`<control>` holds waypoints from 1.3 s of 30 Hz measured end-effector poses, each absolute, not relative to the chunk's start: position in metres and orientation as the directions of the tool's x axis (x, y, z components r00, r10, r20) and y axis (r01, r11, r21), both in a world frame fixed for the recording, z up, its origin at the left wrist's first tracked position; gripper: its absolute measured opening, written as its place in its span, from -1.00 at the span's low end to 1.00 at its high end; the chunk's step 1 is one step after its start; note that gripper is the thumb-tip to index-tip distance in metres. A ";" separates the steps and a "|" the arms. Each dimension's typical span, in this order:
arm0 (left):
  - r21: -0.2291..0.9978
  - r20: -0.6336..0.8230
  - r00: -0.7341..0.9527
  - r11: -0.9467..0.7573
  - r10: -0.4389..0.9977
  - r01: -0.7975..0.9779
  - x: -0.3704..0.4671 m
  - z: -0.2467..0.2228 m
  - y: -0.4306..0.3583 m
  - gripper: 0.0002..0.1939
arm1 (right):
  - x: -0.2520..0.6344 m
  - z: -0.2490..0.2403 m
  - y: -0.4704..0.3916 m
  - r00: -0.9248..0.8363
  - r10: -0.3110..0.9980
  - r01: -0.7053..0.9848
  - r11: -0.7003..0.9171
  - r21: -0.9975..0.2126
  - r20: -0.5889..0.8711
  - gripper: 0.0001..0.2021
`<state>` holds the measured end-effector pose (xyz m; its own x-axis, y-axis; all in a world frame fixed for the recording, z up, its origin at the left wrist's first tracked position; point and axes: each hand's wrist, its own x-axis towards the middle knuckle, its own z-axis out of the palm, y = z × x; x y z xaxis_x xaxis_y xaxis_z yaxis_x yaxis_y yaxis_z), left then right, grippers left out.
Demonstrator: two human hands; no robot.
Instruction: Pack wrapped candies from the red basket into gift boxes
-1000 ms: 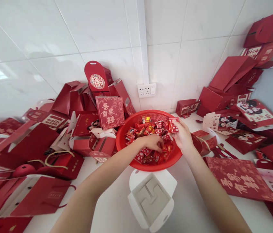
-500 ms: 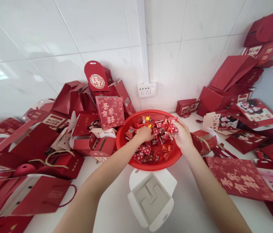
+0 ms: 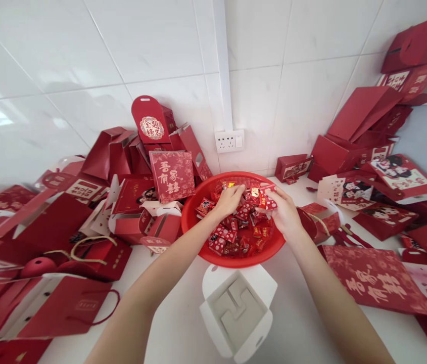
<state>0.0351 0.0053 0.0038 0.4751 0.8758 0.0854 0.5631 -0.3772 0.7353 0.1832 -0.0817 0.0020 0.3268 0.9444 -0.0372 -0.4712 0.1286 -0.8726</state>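
A round red plastic basket (image 3: 232,261) holds many red wrapped candies (image 3: 225,235). Over its right side, my right hand (image 3: 284,211) is closed on red candy packets (image 3: 268,197). My left hand (image 3: 230,200) is above the middle of the basket, its fingers pinched together near those packets; whatever is between its fingertips is too small to make out. An open white box (image 3: 239,313) stands in front of the basket, its flaps spread outward and its inside bare.
Red gift boxes and bags crowd the left (image 3: 57,222) and the right (image 3: 380,275). Behind the basket is a tiled wall with a socket (image 3: 229,141). A patterned red box (image 3: 173,175) stands at the basket's back left.
My left hand has risen slightly out of the candies and moved right, towards my right hand. The packets in my right hand have shifted a little to the left.
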 end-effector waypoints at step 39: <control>0.459 -0.273 0.789 -0.646 0.551 0.610 0.038 -0.016 0.004 -0.60 | 0.185 -0.006 -0.074 0.517 0.854 -0.530 0.380 -0.758 0.067 -0.83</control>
<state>0.0377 0.0041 -0.0163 0.7887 0.5509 -0.2728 0.6100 -0.6462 0.4587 0.1846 -0.0735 -0.0060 0.5167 0.8535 0.0666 -0.5300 0.3800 -0.7581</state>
